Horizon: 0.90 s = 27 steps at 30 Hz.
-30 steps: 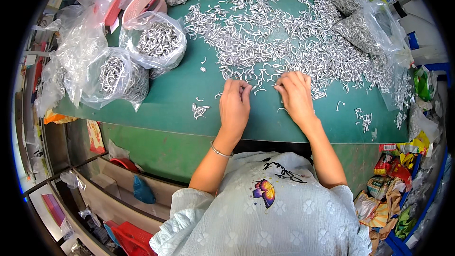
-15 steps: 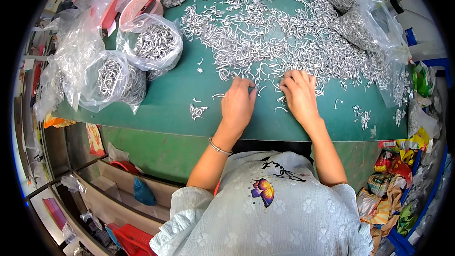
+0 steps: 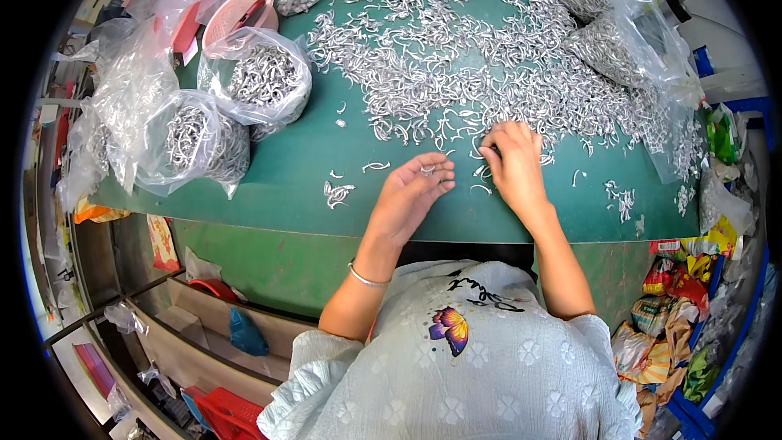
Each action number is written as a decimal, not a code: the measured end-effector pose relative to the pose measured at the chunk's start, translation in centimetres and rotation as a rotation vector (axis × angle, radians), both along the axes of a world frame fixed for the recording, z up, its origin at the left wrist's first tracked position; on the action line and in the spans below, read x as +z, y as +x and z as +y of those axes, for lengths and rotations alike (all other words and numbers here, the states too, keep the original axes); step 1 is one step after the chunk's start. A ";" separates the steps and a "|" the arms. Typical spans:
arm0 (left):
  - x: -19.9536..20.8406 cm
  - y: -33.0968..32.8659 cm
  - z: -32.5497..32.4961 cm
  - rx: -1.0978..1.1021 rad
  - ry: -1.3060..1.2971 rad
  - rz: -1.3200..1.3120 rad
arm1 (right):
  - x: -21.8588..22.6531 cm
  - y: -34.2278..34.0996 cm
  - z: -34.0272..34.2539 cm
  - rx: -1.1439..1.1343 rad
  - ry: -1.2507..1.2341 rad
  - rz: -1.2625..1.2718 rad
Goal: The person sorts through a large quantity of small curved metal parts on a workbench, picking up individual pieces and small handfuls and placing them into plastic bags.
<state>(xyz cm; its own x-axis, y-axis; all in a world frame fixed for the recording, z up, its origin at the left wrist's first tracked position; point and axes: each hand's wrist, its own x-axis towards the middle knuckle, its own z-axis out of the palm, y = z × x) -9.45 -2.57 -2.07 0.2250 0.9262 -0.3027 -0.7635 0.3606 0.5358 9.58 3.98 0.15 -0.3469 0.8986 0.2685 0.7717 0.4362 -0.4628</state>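
Observation:
Small curved silver metal pieces (image 3: 456, 73) lie in a wide, loose spread over the green tabletop (image 3: 301, 183). My left hand (image 3: 407, 195) is turned palm up near the front of the table, its fingers curled over a small curved metal piece (image 3: 428, 170) that shows at the fingertips. At the near edge of the spread, my right hand (image 3: 516, 165) rests with bent fingers pressed together among the pieces. Its fingertips are partly hidden, and what they pinch cannot be made out. A few single pieces (image 3: 376, 166) lie to the left of the hands.
Two clear bags of metal pieces (image 3: 204, 143) (image 3: 265, 77) stand at the left, beside a pink basket (image 3: 238, 15). More filled plastic bags (image 3: 607, 45) lie at the far right. Small clusters sit at left (image 3: 336, 194) and right (image 3: 621, 200). The table's front edge runs before my body.
My left hand has drawn back from the edge of the spread toward me and turned palm up, with a metal piece now visible in it. My right hand has barely moved.

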 end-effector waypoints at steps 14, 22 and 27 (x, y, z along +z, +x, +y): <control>1.5 2.6 -1.4 0.080 -0.262 -0.011 | -0.5 -2.7 1.9 0.200 0.105 0.088; 0.4 1.7 -2.5 0.043 -0.160 -0.142 | 0.5 0.6 0.8 0.050 0.043 0.010; 0.6 1.2 -2.3 0.076 -0.011 0.325 | 1.4 0.7 -1.6 0.113 0.020 -0.051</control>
